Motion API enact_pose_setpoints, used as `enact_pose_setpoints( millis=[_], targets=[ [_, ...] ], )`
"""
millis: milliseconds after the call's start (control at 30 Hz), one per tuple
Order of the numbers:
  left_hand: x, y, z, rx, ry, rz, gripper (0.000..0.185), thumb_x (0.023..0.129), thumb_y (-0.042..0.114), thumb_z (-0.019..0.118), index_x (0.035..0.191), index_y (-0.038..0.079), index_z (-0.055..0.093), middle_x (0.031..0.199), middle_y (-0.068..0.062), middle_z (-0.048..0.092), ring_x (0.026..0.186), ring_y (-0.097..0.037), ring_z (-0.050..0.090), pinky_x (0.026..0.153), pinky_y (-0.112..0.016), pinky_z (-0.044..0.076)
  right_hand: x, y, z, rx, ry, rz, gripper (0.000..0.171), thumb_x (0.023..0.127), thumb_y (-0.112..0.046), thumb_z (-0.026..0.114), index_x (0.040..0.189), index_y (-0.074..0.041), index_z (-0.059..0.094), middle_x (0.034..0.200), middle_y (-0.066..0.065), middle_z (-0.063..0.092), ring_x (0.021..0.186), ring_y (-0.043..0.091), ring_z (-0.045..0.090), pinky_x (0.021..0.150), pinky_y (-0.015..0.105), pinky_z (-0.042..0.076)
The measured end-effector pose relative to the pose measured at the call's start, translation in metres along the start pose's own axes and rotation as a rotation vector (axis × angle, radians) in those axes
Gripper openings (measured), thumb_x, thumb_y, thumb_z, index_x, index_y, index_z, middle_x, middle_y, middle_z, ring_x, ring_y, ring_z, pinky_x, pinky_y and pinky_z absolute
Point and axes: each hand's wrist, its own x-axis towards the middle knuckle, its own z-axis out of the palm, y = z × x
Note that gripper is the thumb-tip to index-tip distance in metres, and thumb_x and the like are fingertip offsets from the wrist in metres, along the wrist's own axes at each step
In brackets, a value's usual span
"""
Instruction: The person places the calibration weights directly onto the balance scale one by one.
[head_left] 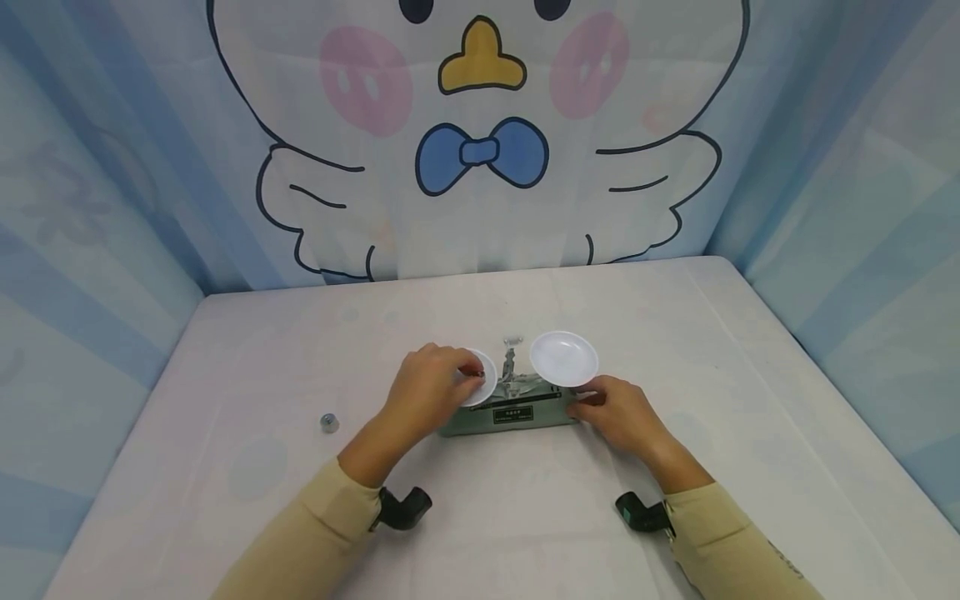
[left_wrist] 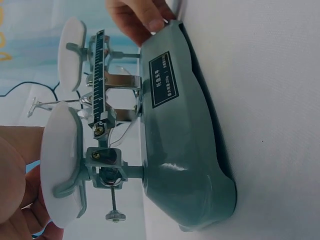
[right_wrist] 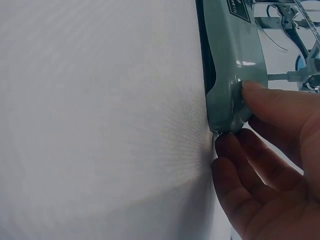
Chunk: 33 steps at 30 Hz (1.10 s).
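**Both hands on the balance scale**

Well to the left of our left hand, a small metal weight [head_left: 328, 423] sits alone on the white counter [head_left: 225, 358]. Our left hand [head_left: 429, 390] rests over the left pan [head_left: 483, 377], fingertips curled and pinching something small that we cannot make out. Between our hands stands the grey-green balance scale [head_left: 510, 408], its base flat on the counter. The right pan [head_left: 564, 358] sits just above our right hand [head_left: 618, 414], whose thumb and fingers press against the right end of the base.
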Motion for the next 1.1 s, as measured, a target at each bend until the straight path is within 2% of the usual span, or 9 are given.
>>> enact_pose_setpoints(
  millis=[567,800,933,1100],
  targets=[
    [0.0,0.001,0.003,0.009,0.028,-0.02,0.009,0.089,0.019,0.078,0.097,0.016,0.078,0.094,0.002,0.075,0.085,-0.02,0.063,0.076,-0.039,0.048,0.0,0.001,0.001,0.005,-0.001,-0.001,0.041,0.089,-0.015,0.075,0.123,0.005,0.064,0.116,0.02,0.069,0.108,0.037,0.065,0.083,0.049,0.055],
    [-0.001,0.001,0.003,0.013,0.063,-0.022,0.012,0.089,0.016,0.078,0.101,0.014,0.078,0.096,0.001,0.076,0.085,-0.021,0.064,0.075,-0.039,0.049,0.0,0.001,0.001,0.006,-0.003,-0.008,0.04,0.09,-0.015,0.075,0.123,0.005,0.064,0.116,0.02,0.069,0.107,0.037,0.065,0.083,0.049,0.056],
    [-0.003,0.0,-0.001,-0.01,0.061,-0.058,0.016,0.089,0.016,0.078,0.104,0.013,0.077,0.094,0.001,0.075,0.086,-0.021,0.063,0.077,-0.038,0.049,0.0,0.001,0.001,0.006,0.001,-0.003,0.04,0.09,-0.015,0.074,0.123,0.004,0.064,0.116,0.02,0.069,0.107,0.037,0.065,0.082,0.049,0.056],
    [-0.006,-0.002,-0.012,-0.064,-0.003,-0.158,0.021,0.091,0.017,0.076,0.111,0.012,0.075,0.098,0.0,0.074,0.092,-0.022,0.062,0.082,-0.037,0.052,0.0,0.001,0.001,0.006,0.001,0.0,0.04,0.09,-0.015,0.074,0.124,0.004,0.064,0.116,0.02,0.069,0.107,0.036,0.065,0.081,0.048,0.056]
  ],
)
